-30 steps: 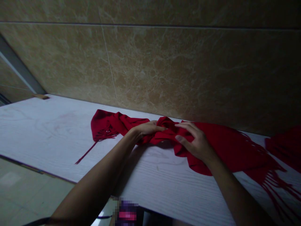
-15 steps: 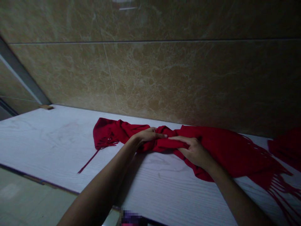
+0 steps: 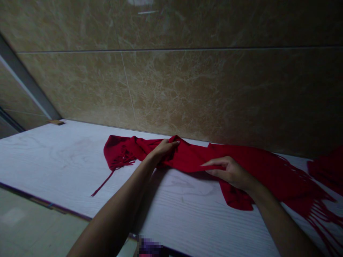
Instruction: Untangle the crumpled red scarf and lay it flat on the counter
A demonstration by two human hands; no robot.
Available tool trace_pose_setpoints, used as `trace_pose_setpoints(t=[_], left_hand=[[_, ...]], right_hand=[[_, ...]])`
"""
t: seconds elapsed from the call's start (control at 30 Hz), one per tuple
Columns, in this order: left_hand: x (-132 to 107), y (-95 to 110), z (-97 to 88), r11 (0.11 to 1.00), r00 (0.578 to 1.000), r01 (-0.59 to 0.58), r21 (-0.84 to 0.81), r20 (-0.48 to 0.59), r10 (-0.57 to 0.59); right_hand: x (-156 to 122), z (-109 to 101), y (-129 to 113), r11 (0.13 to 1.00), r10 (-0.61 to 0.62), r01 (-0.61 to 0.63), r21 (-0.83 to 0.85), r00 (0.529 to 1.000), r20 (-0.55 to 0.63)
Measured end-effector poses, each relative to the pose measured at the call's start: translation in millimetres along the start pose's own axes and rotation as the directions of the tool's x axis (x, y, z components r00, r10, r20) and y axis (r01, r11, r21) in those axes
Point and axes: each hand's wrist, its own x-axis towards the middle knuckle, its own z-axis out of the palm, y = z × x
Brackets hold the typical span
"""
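A red fringed scarf [image 3: 193,157] lies lengthwise along a white wood-grain table [image 3: 66,157], close to the wall. Its left end is bunched, with one twisted strand trailing onto the tabletop. Toward the right it spreads flatter and ends in loose fringe. My left hand [image 3: 165,148] grips the gathered middle, thumb on top. Further right, my right hand [image 3: 230,171] pinches the scarf's near edge between thumb and fingers. Between both hands the cloth is stretched fairly smooth. A corner of it hangs forward beneath my right wrist.
Another piece of red cloth [image 3: 327,169] lies at the far right. A marbled tile wall [image 3: 177,89] rises behind the table. At the far left corner sits a small brown block [image 3: 56,122] beside a grey metal post [image 3: 32,82]. Pale floor [image 3: 32,221] shows below the front edge.
My hands have moved apart, the right one to the right and slightly nearer me. The scarf's crumpled middle has been drawn out flatter between them.
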Motion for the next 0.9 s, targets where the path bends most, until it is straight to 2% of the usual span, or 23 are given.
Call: trace_pose_setpoints(t=[0.07,0.17,0.3,0.37,0.4,0.47,0.53,0.6,0.67,0.77,0.83,0.9], left_hand=[[2,0,-2.3,1.000,1.000,-0.008,-0.007,-0.010,0.008],[2,-2,-3.5,1.000,1.000,-0.015,0.005,-0.021,0.015],[0,-5,-3.5,1.000,1.000,-0.030,-0.001,-0.002,0.030],[-2,-5,-3.1,0.998,0.999,-0.034,-0.061,0.022,0.035],[-3,-4,-2.6,0.995,0.999,-0.024,-0.094,0.045,0.028],[-9,-2,0.0,0.989,0.992,0.017,-0.150,0.126,0.002],[-15,1,5.3,0.981,0.972,0.063,-0.186,0.234,-0.018],[-23,5,12.9,0.977,0.941,0.079,-0.196,0.338,-0.008],[-30,8,20.9,0.981,0.896,0.076,-0.177,0.444,0.011],[-37,10,28.7,0.991,0.813,0.081,-0.103,0.582,-0.006],[-39,10,29.7,0.997,0.770,0.065,-0.035,0.638,-0.027],[-38,11,28.6,0.999,0.728,0.000,0.041,0.685,-0.028]], right_hand=[[-2,-4,1,0.998,0.061,-0.058,-0.024,0.987,0.148],[-8,-8,-2,0.991,0.123,-0.100,-0.083,0.929,0.350],[-14,-15,-6,0.990,0.133,-0.100,-0.101,0.905,0.405],[-15,-18,-4,0.998,0.068,-0.058,-0.040,0.936,0.346],[-14,-19,-3,0.999,0.033,-0.034,-0.001,0.964,0.265],[-9,-18,3,0.998,0.012,-0.012,0.063,1.000,0.008],[-2,-13,10,0.995,0.059,-0.038,0.091,0.969,-0.239],[4,-5,17,0.990,0.110,-0.073,0.119,0.932,-0.346],[9,5,21,0.987,0.112,-0.068,0.142,0.939,-0.326],[12,18,20,0.988,0.038,0.001,0.155,0.969,-0.246],[13,23,18,0.989,0.005,0.025,0.144,0.980,-0.200],[14,26,15,0.993,-0.001,0.021,0.116,0.985,-0.170]])
